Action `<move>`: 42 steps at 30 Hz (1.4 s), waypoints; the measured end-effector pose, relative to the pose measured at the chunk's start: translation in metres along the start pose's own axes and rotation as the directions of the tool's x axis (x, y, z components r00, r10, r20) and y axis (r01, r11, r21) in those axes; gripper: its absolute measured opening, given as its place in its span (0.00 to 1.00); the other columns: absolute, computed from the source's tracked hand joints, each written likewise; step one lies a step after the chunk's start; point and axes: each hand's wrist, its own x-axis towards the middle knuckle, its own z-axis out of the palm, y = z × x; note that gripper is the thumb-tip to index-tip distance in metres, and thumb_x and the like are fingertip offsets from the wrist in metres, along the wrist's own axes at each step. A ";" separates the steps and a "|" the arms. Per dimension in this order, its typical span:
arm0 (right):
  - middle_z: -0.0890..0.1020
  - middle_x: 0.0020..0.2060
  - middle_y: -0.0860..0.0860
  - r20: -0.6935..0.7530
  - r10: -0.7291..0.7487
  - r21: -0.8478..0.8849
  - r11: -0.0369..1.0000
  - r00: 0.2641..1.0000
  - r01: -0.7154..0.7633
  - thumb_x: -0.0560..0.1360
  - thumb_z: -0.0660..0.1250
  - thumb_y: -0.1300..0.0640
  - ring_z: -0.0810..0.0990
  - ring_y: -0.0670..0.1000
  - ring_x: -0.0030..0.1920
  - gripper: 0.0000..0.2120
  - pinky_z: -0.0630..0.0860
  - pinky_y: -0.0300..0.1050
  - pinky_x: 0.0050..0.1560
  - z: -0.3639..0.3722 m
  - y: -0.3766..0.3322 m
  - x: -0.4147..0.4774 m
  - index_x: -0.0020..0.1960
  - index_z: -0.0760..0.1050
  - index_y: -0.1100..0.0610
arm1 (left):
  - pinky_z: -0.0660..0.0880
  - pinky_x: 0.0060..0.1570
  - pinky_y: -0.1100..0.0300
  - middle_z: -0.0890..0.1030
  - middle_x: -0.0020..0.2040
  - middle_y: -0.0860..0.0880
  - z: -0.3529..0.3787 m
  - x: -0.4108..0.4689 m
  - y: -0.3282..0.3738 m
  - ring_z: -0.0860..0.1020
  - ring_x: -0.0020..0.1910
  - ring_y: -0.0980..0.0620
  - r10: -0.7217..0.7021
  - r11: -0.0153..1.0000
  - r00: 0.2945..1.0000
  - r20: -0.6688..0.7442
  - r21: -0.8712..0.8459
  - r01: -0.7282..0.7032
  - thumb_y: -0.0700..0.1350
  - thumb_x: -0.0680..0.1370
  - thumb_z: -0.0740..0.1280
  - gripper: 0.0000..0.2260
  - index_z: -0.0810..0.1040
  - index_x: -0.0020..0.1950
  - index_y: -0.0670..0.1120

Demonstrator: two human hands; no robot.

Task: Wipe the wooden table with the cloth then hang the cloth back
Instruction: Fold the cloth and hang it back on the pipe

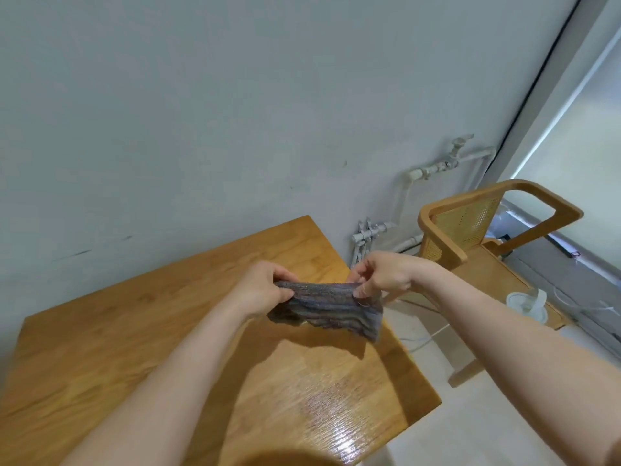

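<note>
A grey striped cloth (327, 311) is stretched between both hands, held in the air above the right part of the wooden table (134, 331). My left hand (262, 287) pinches its left end. My right hand (383, 274) grips its upper right corner, and the rest of the cloth droops below in folds. Its shadow falls on the tabletop underneath. A shiny, damp-looking patch (329, 418) shows on the table near the front right corner.
The table stands against a pale wall (235, 112). To the right is a wooden chair (487, 223) with a cane back, white pipes (433, 169) on the wall behind it, and a white round object (527, 302) on the chair seat. White cables lie on the floor.
</note>
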 end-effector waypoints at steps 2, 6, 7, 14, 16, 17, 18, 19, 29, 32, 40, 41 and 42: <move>0.82 0.39 0.49 -0.221 -0.079 -0.274 0.962 0.972 0.016 0.73 0.72 0.56 0.81 0.52 0.44 0.02 0.76 0.43 0.45 -0.011 -0.019 0.014 0.45 0.81 0.53 | 0.68 0.47 0.61 0.81 0.48 0.51 -0.008 0.006 0.001 0.77 0.50 0.51 0.088 0.986 0.983 -0.162 0.157 -0.062 0.40 0.76 0.69 0.06 0.83 0.50 0.49; 0.80 0.44 0.50 -0.472 -0.302 -0.449 0.891 0.829 0.069 0.75 0.69 0.57 0.76 0.53 0.45 0.03 0.75 0.48 0.45 -0.029 -0.047 0.024 0.48 0.77 0.54 | 0.65 0.45 0.62 0.77 0.44 0.52 -0.037 0.012 0.001 0.73 0.46 0.53 0.364 0.921 0.806 -0.467 0.311 -0.235 0.41 0.75 0.69 0.03 0.82 0.47 0.47; 0.79 0.44 0.50 -0.493 -0.343 -0.459 0.883 0.800 0.096 0.75 0.68 0.58 0.76 0.54 0.45 0.02 0.75 0.49 0.45 -0.031 -0.047 0.024 0.48 0.77 0.54 | 0.64 0.45 0.63 0.77 0.43 0.51 -0.042 0.012 -0.003 0.73 0.45 0.52 0.421 0.896 0.758 -0.498 0.358 -0.263 0.41 0.75 0.70 0.02 0.81 0.46 0.46; 0.77 0.42 0.51 -0.453 -0.339 -0.447 0.887 0.825 0.118 0.71 0.67 0.64 0.77 0.57 0.44 0.08 0.74 0.51 0.40 0.031 0.026 0.032 0.43 0.72 0.52 | 0.68 0.38 0.57 0.74 0.40 0.48 0.017 -0.004 -0.084 0.73 0.41 0.46 0.532 0.756 0.811 -0.243 0.568 -0.326 0.35 0.68 0.73 0.11 0.74 0.42 0.46; 0.76 0.44 0.51 -0.308 -0.254 -0.480 0.873 0.917 0.080 0.70 0.66 0.65 0.77 0.56 0.47 0.08 0.72 0.49 0.40 0.073 0.062 0.030 0.45 0.73 0.53 | 0.71 0.40 0.58 0.73 0.40 0.51 0.058 -0.018 -0.107 0.71 0.42 0.49 0.390 0.804 0.917 -0.086 0.517 -0.294 0.37 0.70 0.72 0.11 0.71 0.40 0.49; 0.76 0.45 0.50 -0.221 -0.206 -0.487 0.870 0.953 0.075 0.69 0.65 0.66 0.77 0.55 0.48 0.10 0.71 0.47 0.41 0.093 0.077 0.028 0.45 0.74 0.53 | 0.72 0.42 0.58 0.72 0.41 0.53 0.076 -0.026 -0.117 0.71 0.43 0.51 0.277 0.843 0.961 -0.004 0.480 -0.242 0.40 0.72 0.71 0.11 0.69 0.40 0.50; 0.76 0.45 0.50 -0.146 -0.166 -0.485 0.871 0.975 0.076 0.68 0.65 0.66 0.77 0.54 0.49 0.11 0.72 0.47 0.43 0.109 0.091 0.024 0.44 0.74 0.52 | 0.70 0.43 0.59 0.71 0.41 0.55 0.093 -0.032 -0.127 0.70 0.44 0.53 0.156 0.884 0.985 0.070 0.435 -0.171 0.43 0.74 0.69 0.11 0.68 0.40 0.51; 0.77 0.45 0.49 -0.099 -0.142 -0.478 0.875 0.985 0.078 0.67 0.65 0.66 0.78 0.55 0.49 0.10 0.74 0.48 0.47 0.120 0.102 0.021 0.43 0.74 0.52 | 0.68 0.41 0.62 0.72 0.41 0.56 0.105 -0.038 -0.134 0.71 0.43 0.54 0.046 0.920 0.991 0.124 0.382 -0.090 0.45 0.74 0.70 0.11 0.68 0.40 0.53; 0.75 0.35 0.37 0.364 0.120 -0.385 0.922 0.924 0.032 0.71 0.73 0.62 0.74 0.42 0.39 0.10 0.64 0.22 0.34 0.138 0.117 -0.005 0.52 0.84 0.53 | 0.76 0.50 0.59 0.78 0.48 0.55 0.130 -0.075 -0.145 0.77 0.50 0.56 -0.207 0.971 0.770 0.603 0.223 0.086 0.47 0.71 0.74 0.07 0.77 0.43 0.56; 0.77 0.33 0.36 0.302 0.141 -0.289 0.956 0.943 -0.050 0.72 0.72 0.64 0.77 0.43 0.41 0.10 0.67 0.26 0.37 0.129 0.115 0.001 0.45 0.82 0.49 | 0.76 0.49 0.61 0.80 0.47 0.55 0.126 -0.072 -0.148 0.78 0.48 0.57 -0.213 0.977 0.811 0.545 0.112 0.181 0.46 0.73 0.73 0.06 0.79 0.45 0.55; 0.80 0.40 0.51 -0.239 0.081 -0.163 0.979 0.968 -0.122 0.75 0.69 0.62 0.78 0.53 0.45 0.05 0.70 0.39 0.45 0.119 0.103 0.050 0.43 0.76 0.53 | 0.69 0.51 0.63 0.79 0.51 0.58 0.096 -0.035 -0.155 0.75 0.51 0.58 -0.306 0.951 0.952 -0.004 -0.038 0.305 0.44 0.77 0.69 0.06 0.81 0.50 0.54; 0.80 0.41 0.51 -0.253 0.079 -0.179 0.976 0.964 -0.127 0.75 0.69 0.61 0.79 0.54 0.46 0.04 0.72 0.41 0.45 0.120 0.102 0.056 0.45 0.76 0.53 | 0.69 0.52 0.62 0.79 0.51 0.57 0.095 -0.031 -0.159 0.75 0.51 0.57 -0.320 0.947 0.947 -0.033 -0.050 0.318 0.44 0.77 0.69 0.06 0.81 0.49 0.55; 0.81 0.42 0.53 -0.266 0.076 -0.191 0.973 0.961 -0.129 0.76 0.69 0.60 0.79 0.56 0.47 0.02 0.74 0.43 0.46 0.120 0.100 0.061 0.47 0.77 0.54 | 0.69 0.52 0.62 0.80 0.52 0.56 0.095 -0.028 -0.162 0.76 0.51 0.56 -0.332 0.943 0.941 -0.066 -0.059 0.329 0.44 0.77 0.69 0.06 0.81 0.48 0.55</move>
